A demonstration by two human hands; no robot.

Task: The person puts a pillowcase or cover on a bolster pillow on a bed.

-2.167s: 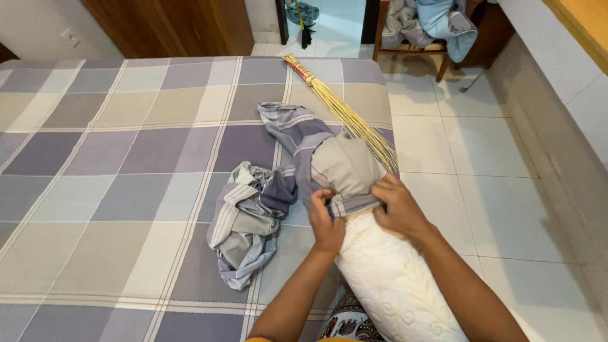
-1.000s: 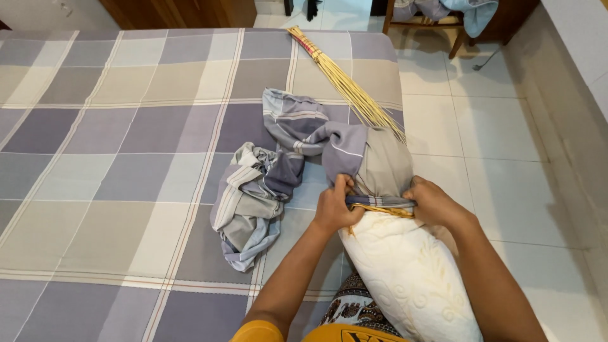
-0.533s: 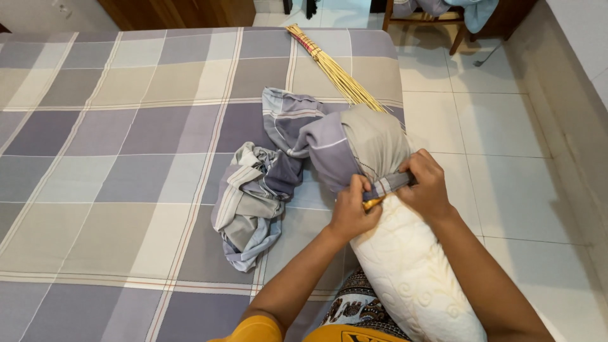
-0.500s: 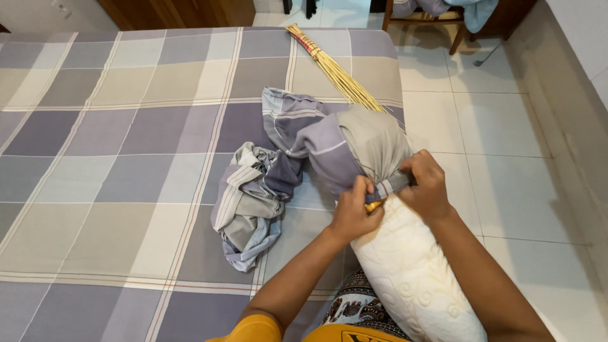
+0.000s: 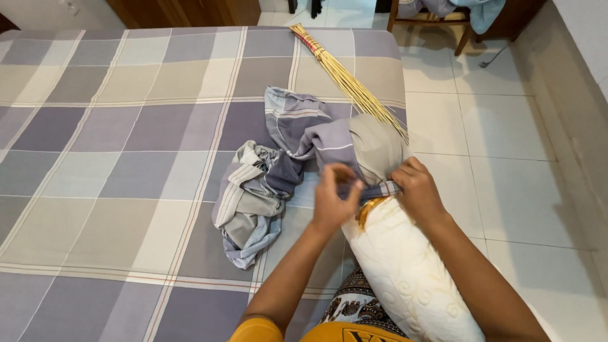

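A white embossed pillow (image 5: 405, 272) lies at the bed's right edge, its far end inside a grey and purple checked pillowcase (image 5: 354, 142). My left hand (image 5: 334, 199) pinches the pillowcase's open hem on the left side of the pillow. On the right side, my right hand (image 5: 417, 190) grips the same hem. An orange strip shows at the pillow's end between my hands. The loose rest of the pillowcase trails to the left over the bed.
A crumpled grey striped cloth (image 5: 250, 199) lies beside the pillow on the checked bedsheet (image 5: 114, 145). A stick broom (image 5: 345, 79) rests diagonally past the pillowcase. White tiled floor (image 5: 500, 133) runs along the right, with a wooden chair (image 5: 443, 16) holding clothes at the far end.
The pillowcase has been drawn further down over the pillow's end. My left hand has shifted along the hem and lifted slightly; my right hand stays gripping the right side.
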